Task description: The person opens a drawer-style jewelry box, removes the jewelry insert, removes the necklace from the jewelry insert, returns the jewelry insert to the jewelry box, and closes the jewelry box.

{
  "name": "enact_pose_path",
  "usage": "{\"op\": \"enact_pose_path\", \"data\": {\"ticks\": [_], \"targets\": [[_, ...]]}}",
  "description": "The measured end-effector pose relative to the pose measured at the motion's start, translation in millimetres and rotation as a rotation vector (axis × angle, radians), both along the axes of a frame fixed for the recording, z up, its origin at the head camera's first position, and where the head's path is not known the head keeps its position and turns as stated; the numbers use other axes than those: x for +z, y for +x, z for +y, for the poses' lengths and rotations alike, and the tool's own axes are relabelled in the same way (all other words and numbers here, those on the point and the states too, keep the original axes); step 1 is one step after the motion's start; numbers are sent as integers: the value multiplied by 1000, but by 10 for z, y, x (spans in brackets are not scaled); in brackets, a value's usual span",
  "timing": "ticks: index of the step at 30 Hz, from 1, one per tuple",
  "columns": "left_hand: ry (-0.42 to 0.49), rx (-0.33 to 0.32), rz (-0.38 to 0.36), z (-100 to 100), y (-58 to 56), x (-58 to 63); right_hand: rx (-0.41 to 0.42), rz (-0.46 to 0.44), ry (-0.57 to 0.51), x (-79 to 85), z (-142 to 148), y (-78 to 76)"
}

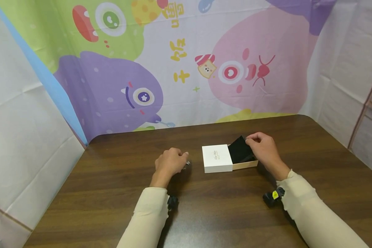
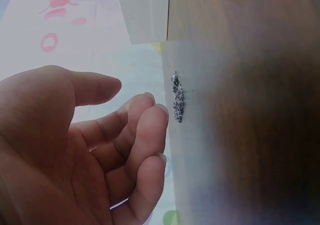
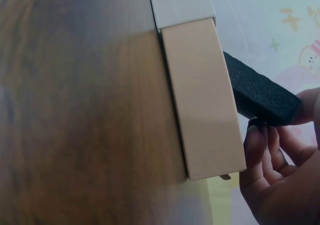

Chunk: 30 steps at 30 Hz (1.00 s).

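Note:
A white slide-out box (image 1: 217, 158) lies on the table with its tan inner drawer (image 3: 204, 105) pulled partly out to the right. A black foam insert (image 1: 240, 150) stands tilted up out of that drawer. My right hand (image 1: 265, 147) pinches the insert's raised edge between thumb and fingers, seen close in the right wrist view. Left of the box, my left hand (image 1: 170, 161) hovers just above the table with loosely bent fingers and nothing in them. Beside those fingertips lies a small silvery, glittering piece (image 2: 178, 102); its exact kind cannot be told.
The brown wooden table (image 1: 204, 213) carries the box and the silvery piece. Behind it hangs a cartoon-printed cloth (image 1: 186, 103), with pale cloth walls at both sides. A black wrist camera (image 1: 271, 198) sits under the right sleeve.

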<state>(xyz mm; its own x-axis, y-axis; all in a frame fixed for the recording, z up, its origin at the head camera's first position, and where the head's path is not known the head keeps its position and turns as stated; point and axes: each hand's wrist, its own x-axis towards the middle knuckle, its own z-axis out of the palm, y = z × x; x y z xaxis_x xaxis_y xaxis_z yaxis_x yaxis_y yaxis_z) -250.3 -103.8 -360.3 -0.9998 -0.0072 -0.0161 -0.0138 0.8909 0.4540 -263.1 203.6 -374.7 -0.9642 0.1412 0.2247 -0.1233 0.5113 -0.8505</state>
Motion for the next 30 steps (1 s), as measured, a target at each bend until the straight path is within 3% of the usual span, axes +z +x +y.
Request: {"op": "enact_pose_path", "data": {"ticks": [12, 21, 30], "targets": [[-3, 2, -2, 3, 2, 2, 10, 30, 35, -18, 10, -3], [-4, 1, -1, 4, 0, 3, -10, 92, 144, -26, 12, -11], [-7, 1, 6, 4, 4, 6, -48, 67, 200, -11, 25, 11]]}}
